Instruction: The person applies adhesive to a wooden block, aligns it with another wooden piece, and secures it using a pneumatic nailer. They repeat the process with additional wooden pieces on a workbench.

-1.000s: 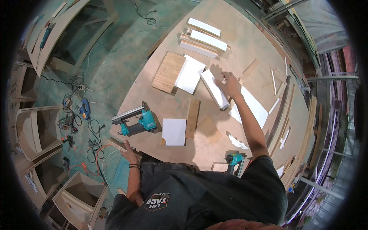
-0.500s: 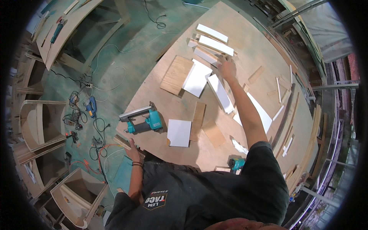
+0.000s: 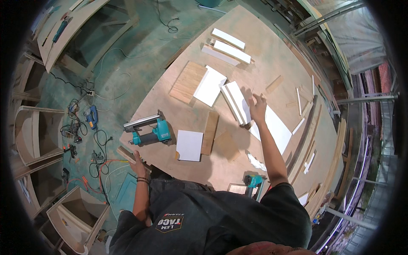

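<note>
My shirt [image 3: 221,212] is black, its badge [image 3: 170,222] white and gold. The big nail gun [image 3: 162,130] is teal and black, the square board [image 3: 190,145] white, the panel [image 3: 188,81] brown with grain lines. The strips [image 3: 240,101] by my right hand [image 3: 257,106] are white; my bracelet [image 3: 143,180] seems dark, though it's small.

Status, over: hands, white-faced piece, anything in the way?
Left hand on wood strip by table edge. Right hand open beside long white-faced piece. Teal nail gun near left hand, possible obstacle.
</note>
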Action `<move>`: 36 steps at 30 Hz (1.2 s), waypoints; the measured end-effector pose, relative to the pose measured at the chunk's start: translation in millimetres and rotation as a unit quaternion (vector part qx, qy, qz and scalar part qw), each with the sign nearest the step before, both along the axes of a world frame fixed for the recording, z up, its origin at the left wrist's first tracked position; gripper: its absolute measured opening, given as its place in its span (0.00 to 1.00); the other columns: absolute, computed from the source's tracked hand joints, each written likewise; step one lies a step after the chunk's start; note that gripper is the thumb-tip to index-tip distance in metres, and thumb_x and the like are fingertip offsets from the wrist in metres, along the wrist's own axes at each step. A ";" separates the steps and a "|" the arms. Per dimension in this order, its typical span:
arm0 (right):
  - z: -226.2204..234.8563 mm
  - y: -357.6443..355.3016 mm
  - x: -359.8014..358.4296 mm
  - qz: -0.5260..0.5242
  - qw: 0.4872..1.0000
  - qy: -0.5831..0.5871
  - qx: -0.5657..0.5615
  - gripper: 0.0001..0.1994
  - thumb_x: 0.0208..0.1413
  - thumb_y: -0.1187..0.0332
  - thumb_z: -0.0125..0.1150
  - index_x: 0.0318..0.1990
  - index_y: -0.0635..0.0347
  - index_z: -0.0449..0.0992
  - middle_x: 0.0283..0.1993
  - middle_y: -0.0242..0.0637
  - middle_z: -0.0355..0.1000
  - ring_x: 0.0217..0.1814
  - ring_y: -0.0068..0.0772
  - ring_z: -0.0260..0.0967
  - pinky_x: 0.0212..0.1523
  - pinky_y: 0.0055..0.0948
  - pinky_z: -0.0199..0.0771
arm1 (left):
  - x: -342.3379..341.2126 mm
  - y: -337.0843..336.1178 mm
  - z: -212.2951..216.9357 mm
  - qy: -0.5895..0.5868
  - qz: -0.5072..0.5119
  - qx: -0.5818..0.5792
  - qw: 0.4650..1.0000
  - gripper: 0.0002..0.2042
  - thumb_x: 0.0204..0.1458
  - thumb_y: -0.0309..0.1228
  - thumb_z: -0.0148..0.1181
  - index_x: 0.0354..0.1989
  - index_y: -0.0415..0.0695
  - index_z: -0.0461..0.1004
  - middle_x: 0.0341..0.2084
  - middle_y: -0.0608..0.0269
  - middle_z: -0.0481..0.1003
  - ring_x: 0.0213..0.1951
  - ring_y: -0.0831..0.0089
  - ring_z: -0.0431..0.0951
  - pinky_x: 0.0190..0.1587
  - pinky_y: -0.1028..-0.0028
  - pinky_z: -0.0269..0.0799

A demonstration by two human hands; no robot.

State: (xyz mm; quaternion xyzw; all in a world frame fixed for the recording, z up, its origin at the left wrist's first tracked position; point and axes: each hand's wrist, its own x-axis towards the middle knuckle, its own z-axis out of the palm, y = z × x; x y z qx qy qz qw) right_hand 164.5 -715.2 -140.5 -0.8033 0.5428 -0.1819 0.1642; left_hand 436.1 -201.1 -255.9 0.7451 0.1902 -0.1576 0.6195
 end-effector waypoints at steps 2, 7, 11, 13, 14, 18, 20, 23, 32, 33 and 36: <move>1.6 -28.6 30.5 0.053 0.997 -0.016 -0.053 0.24 0.58 0.59 0.66 0.60 0.59 0.75 0.61 0.57 0.68 0.65 0.60 0.65 0.65 0.48 0.66 | -0.3 4.0 -3.6 -0.026 0.004 0.012 1.000 0.32 0.53 0.53 0.72 0.53 0.39 0.71 0.34 0.67 0.74 0.32 0.77 0.72 0.34 0.73 0.72; 1.1 -118.1 127.2 0.116 0.977 0.033 -0.178 0.33 0.53 0.59 0.70 0.66 0.54 0.69 0.64 0.54 0.67 0.66 0.60 0.64 0.67 0.51 0.65 | 1.8 10.8 -8.5 -0.016 -0.026 0.054 0.998 0.31 0.54 0.54 0.71 0.53 0.40 0.71 0.34 0.67 0.74 0.33 0.77 0.72 0.35 0.74 0.72; 4.9 -162.8 157.6 0.110 0.964 0.207 -0.128 0.34 0.52 0.55 0.71 0.66 0.53 0.69 0.64 0.51 0.68 0.67 0.56 0.64 0.65 0.52 0.68 | 2.2 -2.3 1.1 -0.011 -0.027 0.036 0.999 0.30 0.55 0.54 0.70 0.53 0.41 0.71 0.34 0.66 0.74 0.30 0.78 0.72 0.30 0.73 0.73; 31.2 -146.2 172.4 0.117 0.965 0.226 -0.066 0.35 0.53 0.49 0.69 0.66 0.53 0.69 0.66 0.49 0.66 0.69 0.53 0.62 0.66 0.51 0.67 | 4.5 1.0 17.5 0.010 -0.017 0.053 0.998 0.29 0.55 0.53 0.70 0.52 0.42 0.70 0.32 0.66 0.74 0.28 0.77 0.72 0.28 0.73 0.74; 43.7 -138.2 166.3 0.113 0.962 0.245 -0.038 0.35 0.53 0.47 0.68 0.66 0.53 0.70 0.67 0.48 0.65 0.70 0.51 0.61 0.66 0.50 0.67 | 0.8 -0.7 19.7 0.029 -0.019 0.055 0.998 0.28 0.55 0.53 0.69 0.51 0.42 0.70 0.31 0.66 0.73 0.28 0.77 0.73 0.27 0.73 0.74; 69.9 -71.8 106.3 0.125 0.977 0.166 -0.039 0.37 0.49 0.41 0.70 0.59 0.59 0.74 0.58 0.48 0.71 0.58 0.52 0.71 0.55 0.48 0.76 | -0.8 4.6 9.9 0.067 -0.006 0.014 0.998 0.27 0.57 0.51 0.68 0.52 0.42 0.69 0.27 0.67 0.70 0.26 0.77 0.72 0.27 0.74 0.73; 93.6 -24.5 74.4 0.118 0.978 0.169 0.039 0.41 0.46 0.38 0.72 0.60 0.60 0.74 0.58 0.51 0.72 0.58 0.53 0.73 0.54 0.47 0.78 | -1.2 9.5 -2.9 0.046 -0.002 0.025 0.999 0.27 0.57 0.51 0.68 0.51 0.42 0.69 0.26 0.68 0.69 0.26 0.77 0.72 0.27 0.74 0.73; 78.0 22.4 20.2 0.078 0.973 0.208 0.068 0.43 0.47 0.35 0.70 0.61 0.61 0.73 0.58 0.53 0.72 0.59 0.53 0.73 0.55 0.47 0.77 | -1.9 -0.7 -2.8 0.046 -0.006 0.002 0.999 0.27 0.57 0.51 0.69 0.50 0.42 0.69 0.26 0.69 0.69 0.26 0.78 0.71 0.27 0.75 0.72; 20.2 -78.8 120.1 0.154 0.986 0.023 -0.062 0.29 0.54 0.54 0.69 0.62 0.55 0.74 0.56 0.50 0.72 0.58 0.52 0.72 0.57 0.46 0.73 | -1.4 -3.4 12.1 0.009 -0.006 0.032 0.999 0.27 0.56 0.52 0.70 0.48 0.42 0.69 0.26 0.72 0.69 0.26 0.80 0.70 0.27 0.77 0.70; 10.7 -94.4 143.9 0.166 0.982 0.028 -0.082 0.27 0.54 0.60 0.69 0.61 0.56 0.74 0.57 0.49 0.72 0.60 0.51 0.71 0.59 0.45 0.72 | -1.2 -0.6 10.7 0.027 -0.008 0.034 0.999 0.27 0.56 0.52 0.70 0.48 0.41 0.70 0.26 0.72 0.69 0.26 0.80 0.70 0.27 0.77 0.70; -9.3 -125.8 186.6 0.152 0.969 0.145 -0.133 0.28 0.55 0.60 0.68 0.63 0.55 0.72 0.62 0.47 0.69 0.66 0.53 0.65 0.62 0.45 0.70 | -0.7 -5.2 12.0 0.003 -0.008 0.037 0.999 0.26 0.56 0.51 0.69 0.48 0.41 0.70 0.26 0.71 0.69 0.25 0.80 0.70 0.27 0.77 0.71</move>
